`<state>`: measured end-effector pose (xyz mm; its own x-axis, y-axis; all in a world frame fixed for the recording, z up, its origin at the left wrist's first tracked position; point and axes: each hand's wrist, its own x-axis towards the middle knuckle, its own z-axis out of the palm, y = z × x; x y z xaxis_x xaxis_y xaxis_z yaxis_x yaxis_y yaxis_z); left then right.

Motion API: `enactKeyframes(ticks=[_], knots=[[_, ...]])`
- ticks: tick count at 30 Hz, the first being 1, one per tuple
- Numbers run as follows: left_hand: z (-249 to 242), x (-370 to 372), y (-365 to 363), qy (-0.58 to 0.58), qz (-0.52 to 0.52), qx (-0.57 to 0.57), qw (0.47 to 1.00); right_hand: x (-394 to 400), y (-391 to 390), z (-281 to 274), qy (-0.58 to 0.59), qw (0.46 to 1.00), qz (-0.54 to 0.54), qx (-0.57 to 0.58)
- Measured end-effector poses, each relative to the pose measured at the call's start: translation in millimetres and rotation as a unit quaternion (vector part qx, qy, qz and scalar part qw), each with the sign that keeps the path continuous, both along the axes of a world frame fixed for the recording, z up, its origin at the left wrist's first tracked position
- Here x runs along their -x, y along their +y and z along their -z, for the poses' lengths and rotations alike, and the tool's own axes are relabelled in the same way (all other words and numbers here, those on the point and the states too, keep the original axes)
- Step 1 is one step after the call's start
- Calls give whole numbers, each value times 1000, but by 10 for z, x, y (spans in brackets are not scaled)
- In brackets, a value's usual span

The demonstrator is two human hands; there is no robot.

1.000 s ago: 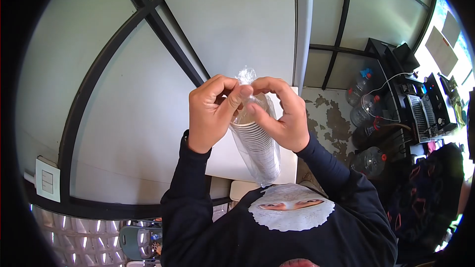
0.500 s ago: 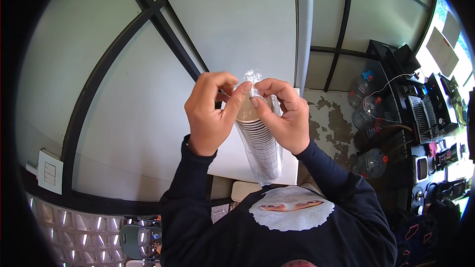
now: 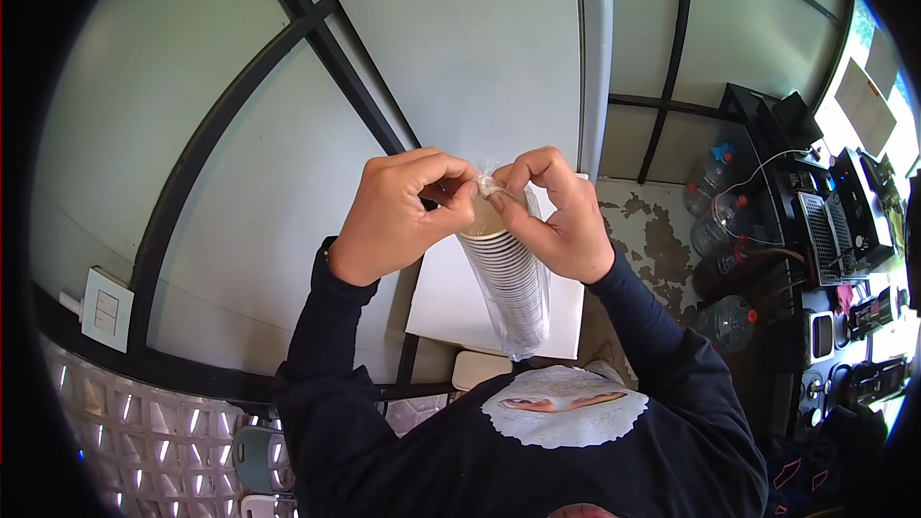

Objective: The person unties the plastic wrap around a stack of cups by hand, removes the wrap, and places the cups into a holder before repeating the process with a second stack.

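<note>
Filling the upper part of the view, a pale grey wall [image 3: 460, 48] crossed by dark bars [image 3: 317, 48] stands behind everything. Below it the person's dark sleeves rise from the bottom of the frame, both forearms bent upward and inward so that the wrists meet near the middle. A white table top [image 3: 451, 307] lies under the forearms, and off to the right several large water bottles [image 3: 721, 221] sit on a stained floor beside a counter with dark machines [image 3: 830, 221].

Between the hands hangs a stack of paper cups [image 3: 508, 278] inside a clear plastic sleeve [image 3: 523, 326], tilted slightly, its lower end pointing down toward the person's chest and its top end up at the fingers.

The left hand [image 3: 393, 216] is curled tight, knuckles up, thumb and forefinger pinched on the twisted top of the plastic sleeve. The right hand [image 3: 561, 211] mirrors it from the other side, fingers bent and closed narrowly on the same bunched plastic, its thumb resting against the rim of the top cup. The two sets of fingertips nearly touch each other at the knot of plastic.
</note>
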<state>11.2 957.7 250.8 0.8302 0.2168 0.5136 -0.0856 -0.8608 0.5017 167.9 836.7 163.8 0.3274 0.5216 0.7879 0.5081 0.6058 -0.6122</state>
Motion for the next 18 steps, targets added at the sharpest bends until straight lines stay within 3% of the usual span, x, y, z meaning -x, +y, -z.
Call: enactKeyframes(ticks=[4,8,10,12,13,16,18], knots=[[4,-11,4,-9,-5,-56,998,-38,-7,-31,-64,998,19,-13],[3,-29,20,21,-18,1,1000,-39,-33,-63,-116,991,60,-23],[-2,-59,-27,18,-22,5,1000,-42,-17,-45,-79,995,52,-9],[-6,-48,-112,-64,-59,-141,986,-23,2,-33,-41,998,44,7],[-3,-47,-117,-64,-58,-141,986,-7,14,-33,-20,999,35,2],[20,-14,-100,-33,-43,-103,993,-10,63,18,-6,1000,13,-10],[29,-6,-36,25,-24,34,999,-29,76,23,-16,1000,3,-19]])
